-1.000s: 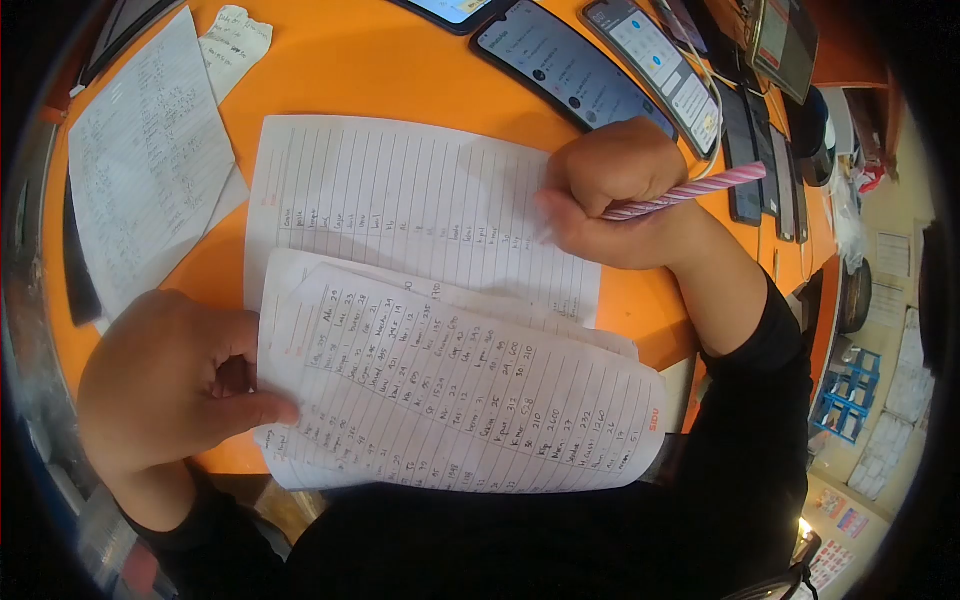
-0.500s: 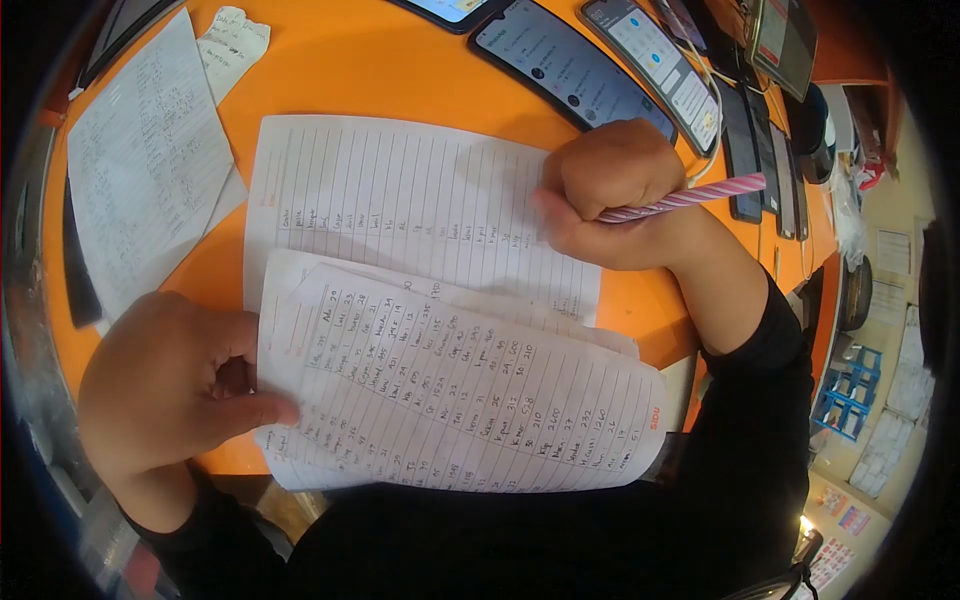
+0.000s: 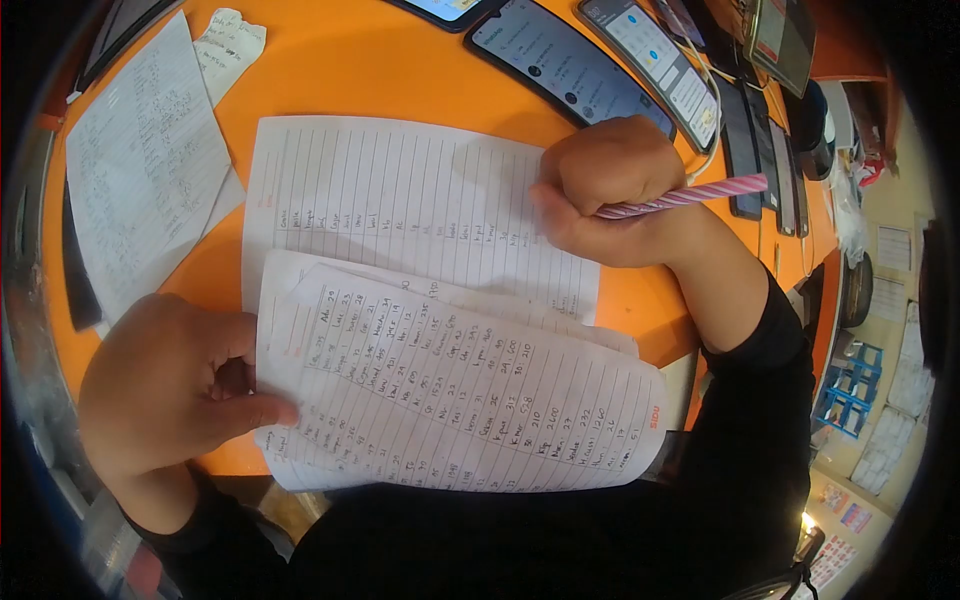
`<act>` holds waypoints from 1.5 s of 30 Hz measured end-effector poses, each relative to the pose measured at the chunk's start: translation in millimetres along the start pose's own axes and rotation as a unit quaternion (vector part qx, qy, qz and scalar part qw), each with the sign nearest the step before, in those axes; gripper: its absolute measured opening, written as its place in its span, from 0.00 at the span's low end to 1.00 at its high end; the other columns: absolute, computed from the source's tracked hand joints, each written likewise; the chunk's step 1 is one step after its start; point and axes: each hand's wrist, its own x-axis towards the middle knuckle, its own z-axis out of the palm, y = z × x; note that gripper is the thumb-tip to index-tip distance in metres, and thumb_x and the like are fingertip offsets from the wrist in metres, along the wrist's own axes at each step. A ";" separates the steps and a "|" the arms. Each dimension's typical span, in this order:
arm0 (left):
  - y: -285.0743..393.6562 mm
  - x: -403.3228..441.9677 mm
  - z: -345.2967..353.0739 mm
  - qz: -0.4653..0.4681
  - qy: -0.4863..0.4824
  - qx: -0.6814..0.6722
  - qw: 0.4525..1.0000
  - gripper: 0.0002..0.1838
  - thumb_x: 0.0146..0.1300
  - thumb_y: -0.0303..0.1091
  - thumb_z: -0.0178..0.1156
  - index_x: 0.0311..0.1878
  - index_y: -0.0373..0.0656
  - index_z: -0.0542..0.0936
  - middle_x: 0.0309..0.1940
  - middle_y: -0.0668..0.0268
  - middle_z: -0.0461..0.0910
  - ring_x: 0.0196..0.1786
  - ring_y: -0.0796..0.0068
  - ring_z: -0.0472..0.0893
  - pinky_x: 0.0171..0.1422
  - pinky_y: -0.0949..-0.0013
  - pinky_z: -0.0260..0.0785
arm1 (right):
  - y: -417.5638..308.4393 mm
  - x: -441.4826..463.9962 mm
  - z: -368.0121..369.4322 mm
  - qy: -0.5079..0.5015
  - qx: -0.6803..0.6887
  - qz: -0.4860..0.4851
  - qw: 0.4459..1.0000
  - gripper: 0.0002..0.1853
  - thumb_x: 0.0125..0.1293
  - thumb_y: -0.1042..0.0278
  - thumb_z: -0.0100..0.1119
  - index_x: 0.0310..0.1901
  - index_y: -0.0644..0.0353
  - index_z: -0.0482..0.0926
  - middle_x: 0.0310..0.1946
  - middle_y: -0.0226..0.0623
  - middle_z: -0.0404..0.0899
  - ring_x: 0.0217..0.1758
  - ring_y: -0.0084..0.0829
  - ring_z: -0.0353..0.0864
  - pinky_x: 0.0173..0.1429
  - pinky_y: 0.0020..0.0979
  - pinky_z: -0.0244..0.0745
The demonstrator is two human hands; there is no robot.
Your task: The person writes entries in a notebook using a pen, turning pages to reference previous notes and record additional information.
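Observation:
My right hand (image 3: 612, 190) is closed round a pink-and-white striped pen (image 3: 720, 190) and rests on the right part of a lined sheet (image 3: 400, 165). Its tip is hidden under the fingers. A column of handwritten words runs along that sheet. My left hand (image 3: 180, 380) pinches the left edge of a handwritten page (image 3: 480, 400), thumb on top. This page, filled with words and numbers, is bent upward and overlaps the near part of the lined sheet.
Two lit phones (image 3: 560, 65) (image 3: 655, 70) lie past my right hand, with a white cable beside them. More dark phones (image 3: 760, 150) sit at the right edge. Another written sheet (image 3: 145, 165) and a torn note (image 3: 230, 50) lie left on the orange table (image 3: 330, 60).
Almost nothing differs. My right hand has shifted very slightly up and left with the pen; my left hand keeps its pinch on the page.

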 end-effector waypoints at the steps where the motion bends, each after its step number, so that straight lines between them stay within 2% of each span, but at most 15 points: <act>1: -0.3 -0.1 -0.1 0.004 0.003 0.005 1.000 0.19 0.52 0.28 0.75 0.48 0.36 0.84 0.45 0.55 0.86 0.34 0.67 0.88 0.32 0.77 0.73 | 1.0 0.2 0.5 0.004 0.015 0.001 1.000 0.20 0.52 0.82 0.63 0.17 0.58 0.58 0.13 0.30 0.57 0.14 0.29 0.57 0.20 0.27 0.54; 3: -2.6 -0.9 0.7 0.011 0.009 0.016 1.000 0.19 0.52 0.28 0.75 0.48 0.36 0.84 0.45 0.55 0.86 0.34 0.67 0.88 0.32 0.77 0.73 | 1.1 0.7 0.2 0.007 0.023 0.000 1.000 0.20 0.52 0.82 0.63 0.17 0.59 0.58 0.13 0.30 0.58 0.14 0.29 0.57 0.20 0.27 0.54; 6: -6.6 -1.1 6.6 0.034 0.048 0.023 0.998 0.17 0.52 0.35 0.75 0.43 0.39 0.85 0.35 0.58 0.87 0.25 0.70 0.84 0.30 0.76 0.70 | 0.1 1.3 -0.8 0.002 0.013 0.000 1.000 0.20 0.52 0.82 0.62 0.17 0.59 0.58 0.13 0.30 0.58 0.15 0.29 0.57 0.21 0.27 0.55; 15: -5.5 -0.8 6.6 0.018 0.042 0.001 0.999 0.18 0.51 0.34 0.76 0.44 0.39 0.85 0.35 0.59 0.87 0.25 0.70 0.84 0.30 0.76 0.69 | 0.2 0.2 -1.9 -0.004 0.007 0.006 1.000 0.20 0.53 0.83 0.62 0.18 0.59 0.58 0.13 0.30 0.59 0.15 0.28 0.59 0.21 0.27 0.56; 17: 1.8 0.5 0.6 0.006 0.018 0.017 1.000 0.18 0.51 0.30 0.75 0.46 0.36 0.84 0.40 0.56 0.86 0.30 0.68 0.87 0.31 0.77 0.71 | 1.3 -0.1 -3.3 -0.009 0.011 0.000 1.000 0.20 0.54 0.82 0.62 0.17 0.59 0.58 0.13 0.30 0.60 0.15 0.25 0.60 0.21 0.26 0.56; 20: 3.0 0.1 0.3 -0.003 0.011 0.017 1.000 0.19 0.51 0.28 0.75 0.47 0.35 0.84 0.43 0.54 0.86 0.32 0.67 0.88 0.32 0.77 0.73 | 1.5 -3.0 -4.3 0.088 0.124 0.073 0.986 0.21 0.56 0.81 0.63 0.17 0.58 0.58 0.13 0.28 0.62 0.16 0.19 0.61 0.21 0.25 0.56; 23: 0.8 -1.0 3.1 -0.024 0.014 0.001 1.000 0.17 0.51 0.31 0.76 0.44 0.36 0.84 0.37 0.56 0.86 0.27 0.69 0.85 0.31 0.76 0.70 | -15.0 -2.3 -16.5 0.040 0.063 0.032 0.997 0.22 0.58 0.84 0.62 0.17 0.56 0.58 0.13 0.30 0.67 0.15 0.22 0.72 0.19 0.23 0.63; 24: 0.3 -1.0 3.3 -0.034 0.016 -0.003 0.999 0.17 0.50 0.33 0.76 0.42 0.37 0.84 0.34 0.57 0.87 0.24 0.70 0.84 0.30 0.75 0.68 | -19.0 -7.1 -20.3 -0.001 -0.001 0.054 0.999 0.23 0.57 0.82 0.63 0.17 0.55 0.58 0.13 0.31 0.68 0.15 0.23 0.74 0.18 0.23 0.63; 27: -3.7 -1.0 7.2 0.000 0.039 0.004 0.999 0.17 0.50 0.32 0.76 0.43 0.37 0.84 0.34 0.57 0.87 0.24 0.70 0.84 0.30 0.76 0.69 | -18.9 -25.1 -15.5 0.025 -0.070 0.003 0.997 0.23 0.56 0.81 0.65 0.17 0.55 0.59 0.14 0.32 0.70 0.16 0.24 0.75 0.18 0.23 0.63; 30: -2.2 -0.6 7.0 0.004 0.042 0.003 0.999 0.18 0.50 0.31 0.76 0.44 0.36 0.84 0.35 0.56 0.87 0.25 0.70 0.84 0.30 0.76 0.69 | -18.6 -22.2 -10.4 0.048 -0.041 -0.001 0.998 0.23 0.55 0.81 0.67 0.17 0.56 0.59 0.15 0.33 0.72 0.16 0.24 0.75 0.19 0.23 0.63; 33: 0.5 0.4 3.5 -0.004 0.017 -0.024 1.000 0.19 0.51 0.27 0.74 0.47 0.34 0.83 0.43 0.53 0.86 0.35 0.65 0.88 0.35 0.75 0.75 | -11.1 -22.2 -7.1 0.025 0.007 0.041 0.999 0.23 0.55 0.82 0.66 0.17 0.56 0.60 0.15 0.32 0.72 0.16 0.24 0.75 0.20 0.22 0.63; 36: 2.0 0.3 2.8 -0.016 0.014 -0.045 0.999 0.19 0.51 0.26 0.74 0.48 0.34 0.83 0.44 0.53 0.86 0.36 0.65 0.88 0.36 0.75 0.75 | -10.8 -23.0 -7.8 0.024 0.004 0.046 0.999 0.22 0.56 0.82 0.66 0.17 0.55 0.60 0.15 0.32 0.72 0.17 0.24 0.75 0.21 0.23 0.64; 38: -0.2 0.1 4.6 0.015 0.041 -0.021 0.999 0.18 0.52 0.29 0.74 0.47 0.36 0.84 0.42 0.56 0.86 0.31 0.68 0.87 0.34 0.76 0.73 | -10.5 -22.9 -5.0 0.058 -0.024 0.011 0.998 0.22 0.56 0.82 0.66 0.16 0.56 0.60 0.14 0.31 0.70 0.16 0.24 0.74 0.21 0.23 0.63; 44: -6.4 0.5 9.2 0.028 0.049 -0.039 0.998 0.18 0.53 0.31 0.74 0.47 0.37 0.84 0.41 0.57 0.87 0.29 0.69 0.86 0.32 0.77 0.72 | -11.0 -20.7 -7.2 0.006 -0.021 0.059 0.998 0.23 0.55 0.82 0.66 0.15 0.57 0.59 0.13 0.31 0.69 0.16 0.24 0.74 0.21 0.23 0.63; 45: -6.0 0.5 8.7 0.026 0.047 -0.041 0.998 0.18 0.53 0.31 0.74 0.47 0.37 0.84 0.41 0.57 0.87 0.29 0.69 0.86 0.32 0.77 0.72 | -8.9 -21.3 -4.9 0.023 -0.010 0.054 0.998 0.23 0.56 0.80 0.66 0.16 0.58 0.59 0.13 0.30 0.65 0.15 0.24 0.68 0.21 0.24 0.60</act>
